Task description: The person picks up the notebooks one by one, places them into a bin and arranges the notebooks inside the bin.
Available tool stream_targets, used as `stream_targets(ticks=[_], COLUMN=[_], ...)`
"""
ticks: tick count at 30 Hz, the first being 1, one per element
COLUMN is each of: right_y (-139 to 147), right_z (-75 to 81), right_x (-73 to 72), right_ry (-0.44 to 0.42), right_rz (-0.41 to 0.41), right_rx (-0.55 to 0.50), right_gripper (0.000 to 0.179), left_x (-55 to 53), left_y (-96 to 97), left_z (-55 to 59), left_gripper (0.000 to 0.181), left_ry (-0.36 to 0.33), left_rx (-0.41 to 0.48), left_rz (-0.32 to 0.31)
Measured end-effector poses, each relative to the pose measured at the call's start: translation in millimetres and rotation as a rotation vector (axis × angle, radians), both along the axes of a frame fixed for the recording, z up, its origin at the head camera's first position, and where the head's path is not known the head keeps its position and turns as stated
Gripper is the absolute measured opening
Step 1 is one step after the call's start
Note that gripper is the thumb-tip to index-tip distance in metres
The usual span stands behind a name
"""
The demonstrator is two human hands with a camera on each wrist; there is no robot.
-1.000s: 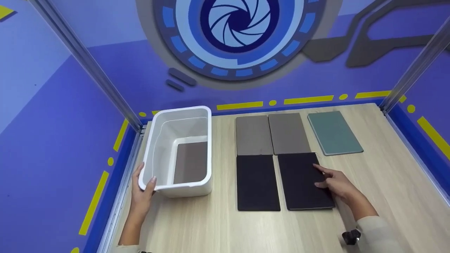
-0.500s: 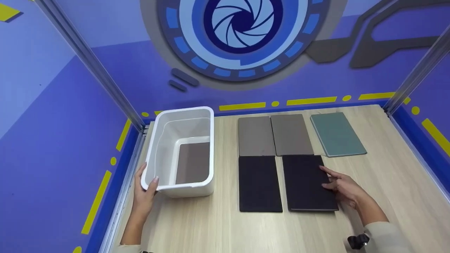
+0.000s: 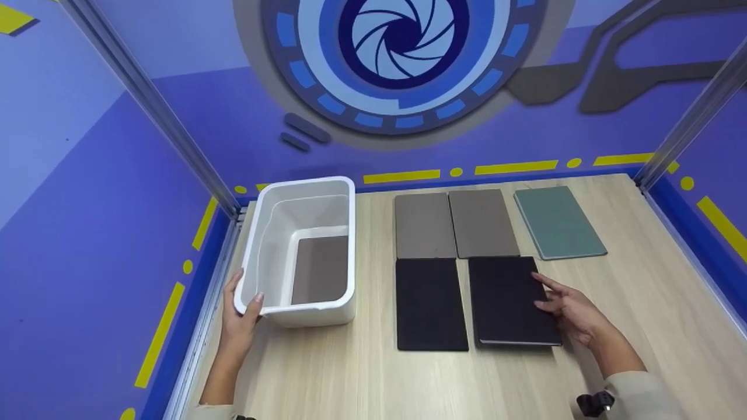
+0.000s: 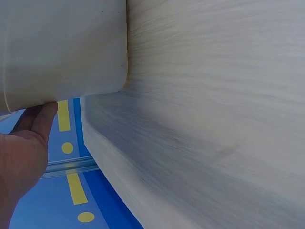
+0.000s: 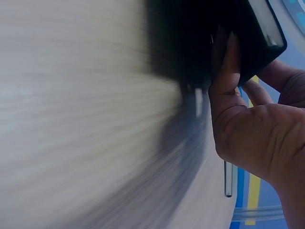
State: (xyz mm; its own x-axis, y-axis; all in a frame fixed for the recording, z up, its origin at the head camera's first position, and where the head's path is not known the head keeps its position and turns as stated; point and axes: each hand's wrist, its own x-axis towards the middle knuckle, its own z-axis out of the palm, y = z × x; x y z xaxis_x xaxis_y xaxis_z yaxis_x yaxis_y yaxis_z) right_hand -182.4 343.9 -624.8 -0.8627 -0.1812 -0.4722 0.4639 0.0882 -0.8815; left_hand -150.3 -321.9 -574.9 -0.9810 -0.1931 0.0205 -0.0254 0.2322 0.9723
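My left hand (image 3: 238, 324) grips the near left corner of a white plastic bin (image 3: 309, 316), thumb over the rim and fingers along the outside. A brown-grey notebook (image 3: 321, 269) lies flat on the bin's floor. On the right, my right hand (image 3: 575, 312) holds a black notebook (image 3: 513, 300) by its right edge, thumb on the cover. In the right wrist view its fingers (image 5: 232, 59) reach beneath the black notebook (image 5: 257, 43), which is raised and tilted above the table. A second black notebook (image 3: 432, 303) lies flat just left of it.
Two brown-grey notebooks, left (image 3: 424, 226) and right (image 3: 484, 224), lie side by side behind the black ones. A green notebook (image 3: 560, 223) lies at the back right. Blue printed panels (image 3: 373, 154) wall the wooden table (image 3: 373, 379) at the back and sides.
The near edge of the right black notebook has tipped up in my right hand, so more of its page edge shows. My left hand and the bin stay together as before.
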Motion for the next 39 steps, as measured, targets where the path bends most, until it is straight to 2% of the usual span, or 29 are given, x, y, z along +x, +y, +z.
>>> stream_targets(ticks=[8, 18, 30, 39], right_y=[-2.3, 0.2, -4.3, -11.1], right_z=[4.3, 15.7, 31.4, 39.8], right_x=[2.1, 6.7, 3.8, 0.7], right_ry=[0.030, 0.060, 0.101, 0.141], right_rz=[-0.033, -0.062, -0.079, -0.070], right_rx=[-0.070, -0.211, -0.280, -0.301], right_gripper=[0.087, 0.090, 0.087, 0.086], left_x=[-0.7, 0.0, 2.6, -0.1], left_y=[0.6, -0.4, -0.4, 0.0], left_z=[1.6, 1.5, -1.7, 1.3], left_gripper=[0.071, 0.071, 0.070, 0.070], left_ry=[0.014, 0.010, 0.015, 0.000], left_rx=[0.026, 0.035, 0.026, 0.040], left_rz=[-0.012, -0.018, -0.010, -0.007])
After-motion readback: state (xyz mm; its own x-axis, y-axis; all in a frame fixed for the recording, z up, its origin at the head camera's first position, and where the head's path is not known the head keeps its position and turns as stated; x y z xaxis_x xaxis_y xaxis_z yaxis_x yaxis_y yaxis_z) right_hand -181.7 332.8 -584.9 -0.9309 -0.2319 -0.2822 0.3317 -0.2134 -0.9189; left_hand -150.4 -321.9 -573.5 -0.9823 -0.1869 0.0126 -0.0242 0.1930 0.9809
